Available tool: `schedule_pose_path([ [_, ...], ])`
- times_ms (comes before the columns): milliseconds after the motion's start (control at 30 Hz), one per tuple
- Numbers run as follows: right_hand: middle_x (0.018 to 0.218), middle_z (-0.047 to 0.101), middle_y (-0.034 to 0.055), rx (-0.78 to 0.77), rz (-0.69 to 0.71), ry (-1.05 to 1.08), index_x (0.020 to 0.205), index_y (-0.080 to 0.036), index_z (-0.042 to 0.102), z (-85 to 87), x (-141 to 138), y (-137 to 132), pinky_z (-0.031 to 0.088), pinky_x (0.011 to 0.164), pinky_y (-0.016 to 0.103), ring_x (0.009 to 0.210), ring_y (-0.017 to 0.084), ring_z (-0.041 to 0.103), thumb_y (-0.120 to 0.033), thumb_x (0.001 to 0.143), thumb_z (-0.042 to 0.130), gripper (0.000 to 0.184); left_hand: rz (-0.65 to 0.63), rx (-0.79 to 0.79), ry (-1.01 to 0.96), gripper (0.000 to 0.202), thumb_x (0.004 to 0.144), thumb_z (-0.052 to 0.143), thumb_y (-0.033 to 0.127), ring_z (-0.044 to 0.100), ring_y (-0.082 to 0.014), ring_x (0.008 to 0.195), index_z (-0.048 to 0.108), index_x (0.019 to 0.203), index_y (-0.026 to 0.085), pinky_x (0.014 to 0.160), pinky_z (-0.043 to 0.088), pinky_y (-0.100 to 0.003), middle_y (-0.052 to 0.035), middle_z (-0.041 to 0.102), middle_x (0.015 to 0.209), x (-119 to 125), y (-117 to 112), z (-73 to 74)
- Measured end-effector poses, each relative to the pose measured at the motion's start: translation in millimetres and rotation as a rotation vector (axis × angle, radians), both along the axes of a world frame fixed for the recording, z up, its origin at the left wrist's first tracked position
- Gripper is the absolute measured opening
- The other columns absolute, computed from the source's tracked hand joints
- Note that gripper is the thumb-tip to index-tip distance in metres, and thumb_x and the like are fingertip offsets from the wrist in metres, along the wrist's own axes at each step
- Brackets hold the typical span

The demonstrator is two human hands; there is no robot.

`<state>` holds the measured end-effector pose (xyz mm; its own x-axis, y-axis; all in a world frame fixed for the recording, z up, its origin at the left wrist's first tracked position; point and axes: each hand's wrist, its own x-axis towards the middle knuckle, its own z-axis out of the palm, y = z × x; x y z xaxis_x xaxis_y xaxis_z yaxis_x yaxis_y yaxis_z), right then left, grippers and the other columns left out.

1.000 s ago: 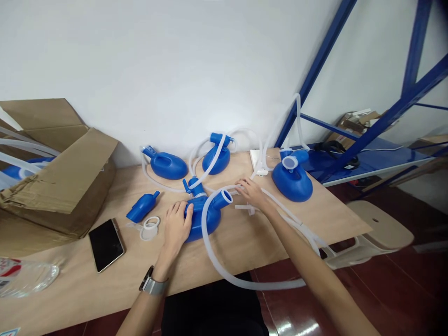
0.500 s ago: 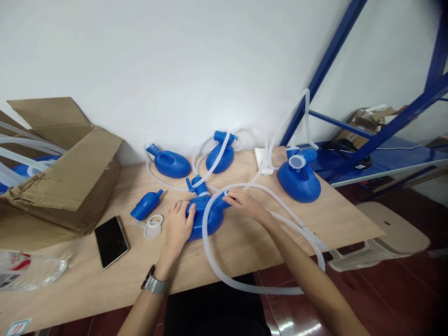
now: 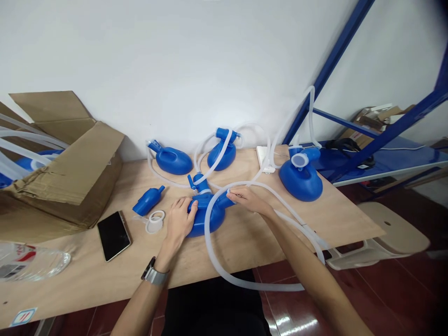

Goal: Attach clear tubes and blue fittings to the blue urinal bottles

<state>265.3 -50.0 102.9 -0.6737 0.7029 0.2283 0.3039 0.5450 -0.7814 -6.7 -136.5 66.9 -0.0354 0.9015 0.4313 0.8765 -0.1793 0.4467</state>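
A blue plastic vessel (image 3: 207, 215) lies in the middle of the wooden table (image 3: 245, 242). My left hand (image 3: 179, 222) rests on its left side with the fingers laid over it. My right hand (image 3: 248, 198) pinches the end of a translucent white tube (image 3: 224, 269) at the vessel's open spout. The tube loops from the spout down over the table's front edge and back up to the right.
Three more blue vessels (image 3: 173, 160) (image 3: 221, 154) (image 3: 301, 176) with tubes stand near the wall. A small blue cap piece (image 3: 147, 201), a white ring (image 3: 155, 221), a black phone (image 3: 114, 235) and a plastic bottle (image 3: 31, 264) lie left. An open cardboard box (image 3: 66, 182) is far left; blue shelving (image 3: 367, 158) and a stool (image 3: 388, 233) right.
My right hand drew back from the loose tubes at the right to the vessel's spout and took the tube end there. The left hand stayed on the vessel.
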Motion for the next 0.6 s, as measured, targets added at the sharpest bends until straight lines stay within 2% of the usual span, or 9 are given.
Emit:
schedule_pose_path([
  [200, 0.065, 0.035, -0.0038, -0.001, -0.015, -0.006, 0.066, -0.024, 0.03, 2.9, -0.6, -0.4, 0.032, 0.062, 0.03, 0.062, 0.015, 0.036, -0.054, 0.105, 0.042, 0.051, 0.003, -0.004, 0.008, 0.038, 0.106, 0.038, 0.043, 0.068, -0.0303, 0.106, 0.07, 0.101, 0.022, 0.097, 0.051, -0.045, -0.0104, 0.076, 0.106, 1.0, 0.2, 2.8],
  [300, 0.065, 0.041, -0.0036, 0.063, -0.023, -0.019, 0.065, -0.023, 0.035, 6.6, 0.1, -6.5, 0.035, 0.064, 0.03, 0.063, 0.015, 0.04, -0.052, 0.104, 0.046, 0.05, 0.01, -0.002, 0.007, 0.038, 0.106, 0.038, 0.044, 0.067, -0.0304, 0.105, 0.069, 0.102, 0.023, 0.097, 0.051, -0.046, -0.0106, 0.076, 0.108, 1.5, -0.5, 4.0],
  [433, 0.069, 0.053, -0.003, 0.107, -0.13, -0.007, 0.069, -0.022, 0.046, 11.1, 0.7, -14.7, 0.036, 0.066, 0.03, 0.066, 0.015, 0.047, -0.048, 0.101, 0.056, 0.043, 0.011, 0.0, 0.002, 0.039, 0.106, 0.038, 0.045, 0.067, -0.031, 0.106, 0.069, 0.102, 0.022, 0.097, 0.051, -0.046, -0.0112, 0.075, 0.109, 1.5, -1.4, 3.4],
  [600, 0.064, 0.045, -0.0043, 0.063, -0.06, -0.017, 0.066, -0.022, 0.04, 12.4, 0.7, -11.8, 0.035, 0.065, 0.03, 0.062, 0.014, 0.043, -0.047, 0.104, 0.049, 0.046, 0.015, -0.001, -0.004, 0.04, 0.106, 0.038, 0.046, 0.067, -0.0315, 0.107, 0.069, 0.103, 0.022, 0.096, 0.051, -0.047, -0.0118, 0.075, 0.111, 0.4, -1.9, 0.6],
])
